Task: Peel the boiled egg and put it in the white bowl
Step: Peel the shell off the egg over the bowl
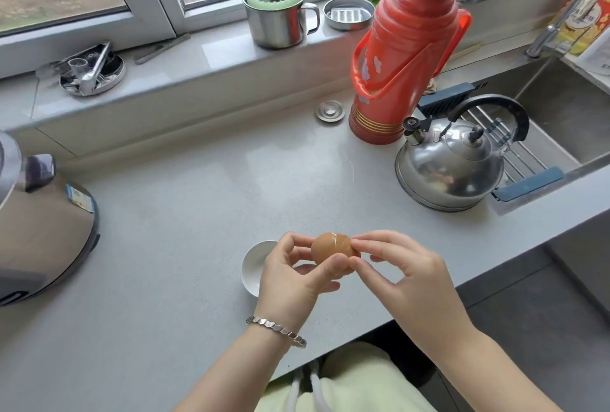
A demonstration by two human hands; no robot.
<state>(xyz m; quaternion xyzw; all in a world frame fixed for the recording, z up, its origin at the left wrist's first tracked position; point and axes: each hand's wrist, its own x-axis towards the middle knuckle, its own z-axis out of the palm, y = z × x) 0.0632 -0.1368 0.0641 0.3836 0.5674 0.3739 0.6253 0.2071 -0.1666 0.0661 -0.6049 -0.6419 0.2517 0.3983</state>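
A brown boiled egg (330, 248) with a white crack across its top is held above the grey counter, near its front edge. My left hand (292, 276) grips it from the left, thumb under the shell. My right hand (399, 274) pinches the egg's right end with thumb and forefinger. The small white bowl (252, 264) stands on the counter just left of my left hand, which hides part of it. What shows of the bowl's inside holds nothing.
A steel kettle (452, 164) and a red thermos (406, 48) stand at the back right beside the sink (567, 114). A rice cooker (39, 223) fills the left edge. On the window sill are a steel mug (279, 20) and small metal dishes.
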